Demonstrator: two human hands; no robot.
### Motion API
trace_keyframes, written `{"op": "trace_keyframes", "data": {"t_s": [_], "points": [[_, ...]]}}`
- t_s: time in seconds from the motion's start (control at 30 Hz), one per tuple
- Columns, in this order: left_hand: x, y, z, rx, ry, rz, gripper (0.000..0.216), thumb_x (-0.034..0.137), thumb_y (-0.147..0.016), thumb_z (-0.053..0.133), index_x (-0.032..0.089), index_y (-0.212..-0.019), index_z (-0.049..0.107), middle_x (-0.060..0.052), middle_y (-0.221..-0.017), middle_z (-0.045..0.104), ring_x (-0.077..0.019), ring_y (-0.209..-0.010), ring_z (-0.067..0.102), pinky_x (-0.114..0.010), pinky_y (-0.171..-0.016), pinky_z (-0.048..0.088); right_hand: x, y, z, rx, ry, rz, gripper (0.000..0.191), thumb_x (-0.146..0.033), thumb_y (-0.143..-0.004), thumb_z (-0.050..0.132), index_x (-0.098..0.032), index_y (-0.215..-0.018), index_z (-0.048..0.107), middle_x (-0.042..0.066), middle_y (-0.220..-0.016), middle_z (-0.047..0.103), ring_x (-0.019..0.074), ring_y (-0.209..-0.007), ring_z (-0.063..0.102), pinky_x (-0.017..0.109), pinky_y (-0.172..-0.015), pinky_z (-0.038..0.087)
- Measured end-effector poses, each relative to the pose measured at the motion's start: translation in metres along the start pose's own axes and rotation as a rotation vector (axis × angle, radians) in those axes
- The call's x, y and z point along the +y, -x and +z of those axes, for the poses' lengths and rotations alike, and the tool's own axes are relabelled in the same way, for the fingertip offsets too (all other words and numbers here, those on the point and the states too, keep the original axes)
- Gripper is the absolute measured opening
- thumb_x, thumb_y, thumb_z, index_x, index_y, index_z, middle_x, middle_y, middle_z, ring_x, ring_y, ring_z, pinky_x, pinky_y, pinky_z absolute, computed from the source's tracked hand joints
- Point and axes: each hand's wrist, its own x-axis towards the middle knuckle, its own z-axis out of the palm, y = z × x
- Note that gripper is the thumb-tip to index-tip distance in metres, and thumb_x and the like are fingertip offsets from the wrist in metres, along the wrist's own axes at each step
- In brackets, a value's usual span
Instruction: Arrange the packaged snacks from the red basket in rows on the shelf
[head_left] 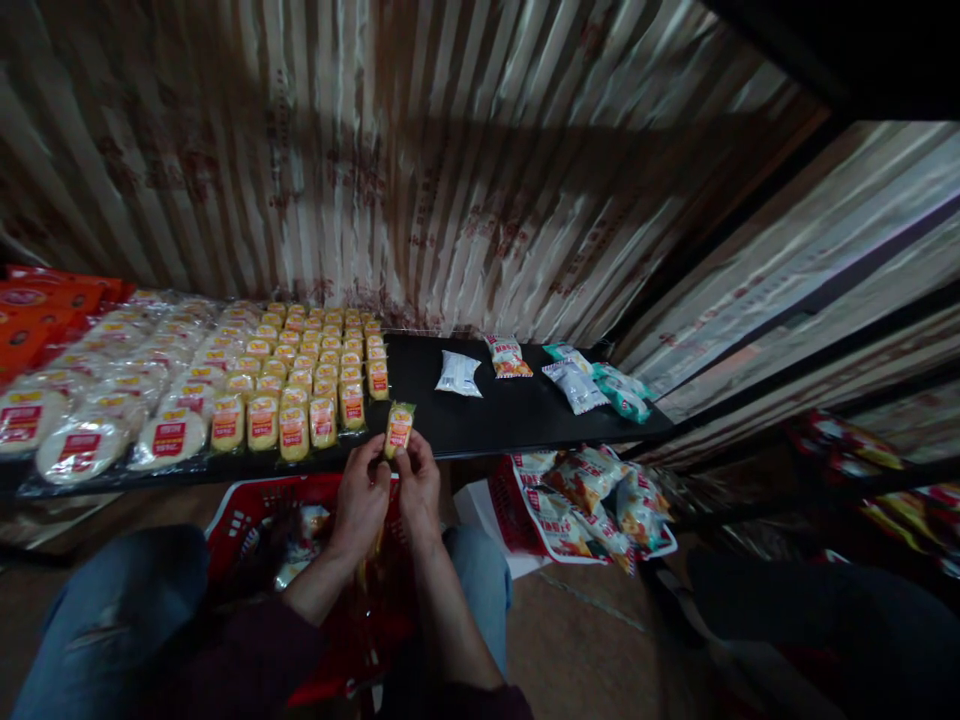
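My left hand (361, 497) and my right hand (418, 490) together pinch the lower edge of one small yellow snack packet (398, 427), held upright at the front edge of a black shelf (487, 420). Just left of it, rows of the same yellow packets (315, 370) stand packed on the shelf. Both hands are closed on the packet.
Round white packaged cakes (112, 400) and orange boxes (37, 310) fill the shelf's left. Loose packets (459, 373) lie on its right part. A red basket (262, 520) sits between my knees, another basket of snack bags (585, 500) to the right. Striped wall behind.
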Motion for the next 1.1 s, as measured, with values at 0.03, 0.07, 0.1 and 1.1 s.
{"op": "trace_keyframes", "data": {"t_s": [0.03,0.07,0.1,1.1], "points": [[0.0,-0.002,0.001,-0.001,0.006,-0.001,0.037,0.013,-0.076,0.046,0.018,-0.11,0.062,-0.007,-0.11,0.063,-0.0171,-0.101,0.06,-0.036,-0.098,0.045,0.001,-0.004,0.001,-0.003,0.009,-0.007,0.04,-0.035,-0.075,0.059,-0.017,-0.111,0.059,0.007,-0.107,0.07,0.021,-0.1,0.064,0.037,-0.094,0.047],[0.0,-0.004,0.002,0.0,0.011,-0.003,0.037,0.013,-0.076,0.047,0.018,-0.11,0.062,-0.007,-0.111,0.064,-0.0172,-0.102,0.06,-0.036,-0.098,0.045,0.003,-0.007,0.002,-0.011,0.019,-0.015,0.04,-0.035,-0.075,0.059,-0.017,-0.111,0.059,0.008,-0.107,0.069,0.0208,-0.099,0.064,0.036,-0.094,0.047],[0.0,-0.006,0.002,-0.001,0.013,-0.006,0.036,0.013,-0.076,0.047,0.018,-0.109,0.062,-0.007,-0.111,0.064,-0.0174,-0.103,0.059,-0.037,-0.099,0.044,0.004,-0.01,0.003,-0.021,0.03,-0.024,0.04,-0.034,-0.075,0.058,-0.017,-0.111,0.058,0.008,-0.108,0.069,0.0206,-0.099,0.064,0.036,-0.094,0.047],[0.0,-0.046,0.018,-0.03,-0.063,0.003,0.039,0.025,-0.088,0.038,0.016,-0.118,0.061,-0.011,-0.141,0.049,-0.0203,-0.137,0.037,-0.042,-0.116,0.025,0.023,-0.077,0.029,-0.059,0.369,-0.166,0.036,-0.019,-0.075,0.053,-0.019,-0.11,0.064,0.006,-0.105,0.069,0.0187,-0.095,0.062,0.032,-0.091,0.048]]}}
